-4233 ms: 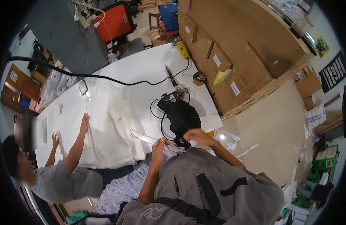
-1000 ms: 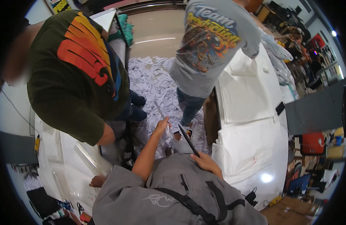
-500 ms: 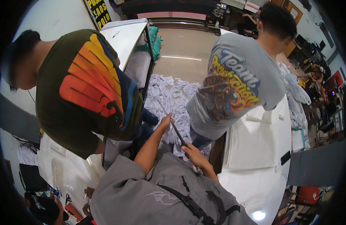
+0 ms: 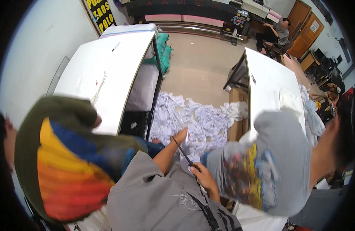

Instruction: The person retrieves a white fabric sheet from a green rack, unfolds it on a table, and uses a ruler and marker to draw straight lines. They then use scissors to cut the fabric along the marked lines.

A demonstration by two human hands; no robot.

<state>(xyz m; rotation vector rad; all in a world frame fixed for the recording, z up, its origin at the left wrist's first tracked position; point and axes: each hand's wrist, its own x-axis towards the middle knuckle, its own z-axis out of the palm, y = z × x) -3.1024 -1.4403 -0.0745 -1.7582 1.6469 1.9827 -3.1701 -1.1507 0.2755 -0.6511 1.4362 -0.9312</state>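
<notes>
My right hand (image 4: 202, 175) is closed around the black handle of a long, thin, dark tool (image 4: 181, 150), either a blade or a rod. Its narrow end points up and left, crossing in front of my left wrist. Just beyond it, my left hand (image 4: 181, 135) is stretched forward with its fingers curled. What those fingers hold, if anything, is lost against the pale scraps behind. Both hands are above a heap of white cloth scraps (image 4: 212, 119) on the floor.
One person in a green printed shirt (image 4: 70, 165) stands close on my left, another in a grey shirt (image 4: 262, 165) on my right. White-topped tables (image 4: 104, 65) flank the aisle. Far off are a wide printer (image 4: 181, 11) and a seated person (image 4: 275, 34). Green bundles (image 4: 164, 54) lie under the left table.
My view has tilted up and ahead, showing more of the tables and floor. Both people beside me appear lower and farther out. The tool's end now lies across my left wrist rather than meeting my fingers.
</notes>
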